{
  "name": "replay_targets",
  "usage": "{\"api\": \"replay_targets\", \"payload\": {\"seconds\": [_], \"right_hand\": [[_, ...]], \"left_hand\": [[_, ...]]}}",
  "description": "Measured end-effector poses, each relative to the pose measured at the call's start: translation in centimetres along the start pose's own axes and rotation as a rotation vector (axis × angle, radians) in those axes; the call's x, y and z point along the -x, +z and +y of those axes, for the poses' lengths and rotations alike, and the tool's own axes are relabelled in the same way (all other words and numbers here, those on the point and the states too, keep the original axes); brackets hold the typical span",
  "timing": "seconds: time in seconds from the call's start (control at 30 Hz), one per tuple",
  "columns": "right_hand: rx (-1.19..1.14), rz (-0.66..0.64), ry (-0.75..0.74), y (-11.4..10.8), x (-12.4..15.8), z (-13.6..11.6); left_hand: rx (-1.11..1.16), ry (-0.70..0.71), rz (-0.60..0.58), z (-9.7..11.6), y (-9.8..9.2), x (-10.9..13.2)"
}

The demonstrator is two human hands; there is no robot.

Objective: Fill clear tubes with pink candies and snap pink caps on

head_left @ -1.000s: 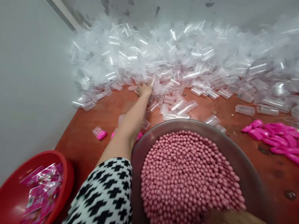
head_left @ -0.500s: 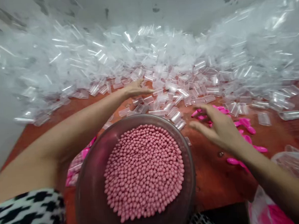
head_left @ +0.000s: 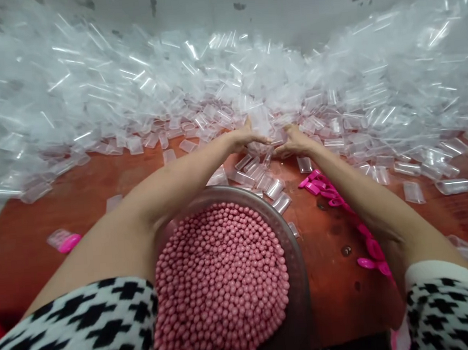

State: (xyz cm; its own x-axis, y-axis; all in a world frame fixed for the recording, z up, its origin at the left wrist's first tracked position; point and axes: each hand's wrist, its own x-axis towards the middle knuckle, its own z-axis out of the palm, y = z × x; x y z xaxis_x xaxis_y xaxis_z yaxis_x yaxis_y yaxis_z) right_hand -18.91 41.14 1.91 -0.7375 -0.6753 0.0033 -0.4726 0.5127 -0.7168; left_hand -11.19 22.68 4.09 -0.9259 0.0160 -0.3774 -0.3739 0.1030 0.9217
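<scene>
Where left hand [head_left: 247, 136] and right hand [head_left: 295, 141] face each other, fingers spread, tubes [head_left: 260, 123] lie between. Nearer than fingertips: beads [head_left: 224, 281] in bowl [head_left: 297, 266].

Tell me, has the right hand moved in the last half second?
Yes. Judged against the shiny dark spot on the table, the right hand has moved forward and left, to the clear tubes.

One left hand [head_left: 247, 136], one right hand [head_left: 296, 142], two patterned sleeves [head_left: 109, 330], one round basin [head_left: 298, 276] and one tabletop [head_left: 328, 296] are shown; hundreds of clear plastic tubes [head_left: 201, 120], hundreds of pink beads [head_left: 228, 281] and at least eight magenta plastic pieces [head_left: 312, 187] are seen.
</scene>
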Motion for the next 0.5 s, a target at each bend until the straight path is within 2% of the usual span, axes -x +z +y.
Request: {"api": "replay_targets", "payload": {"seconds": [0.07,0.13,0.27,0.37,0.5], "right_hand": [[-0.244,0.027,-0.009,0.1,-0.2,0.3],[-0.385,0.036,-0.005,0.2,-0.3,0.2],[-0.413,0.100,0.013,-0.5,0.3,-2.0],[-0.362,0.139,-0.022,-2.0,2.7,-5.5],[-0.247,0.136,-0.143,-2.8,9.1,-11.1]], "left_hand": [[0.096,0.083,0.029,0.0,-0.1,-0.2],[0.146,0.143,0.066,0.4,-0.1,-0.3],[0.123,0.185,0.125,2.2,0.2,1.1],[0.057,0.285,0.250,3.8,0.9,5.0],[-0.005,0.409,0.311,4.0,2.4,13.8]]}}
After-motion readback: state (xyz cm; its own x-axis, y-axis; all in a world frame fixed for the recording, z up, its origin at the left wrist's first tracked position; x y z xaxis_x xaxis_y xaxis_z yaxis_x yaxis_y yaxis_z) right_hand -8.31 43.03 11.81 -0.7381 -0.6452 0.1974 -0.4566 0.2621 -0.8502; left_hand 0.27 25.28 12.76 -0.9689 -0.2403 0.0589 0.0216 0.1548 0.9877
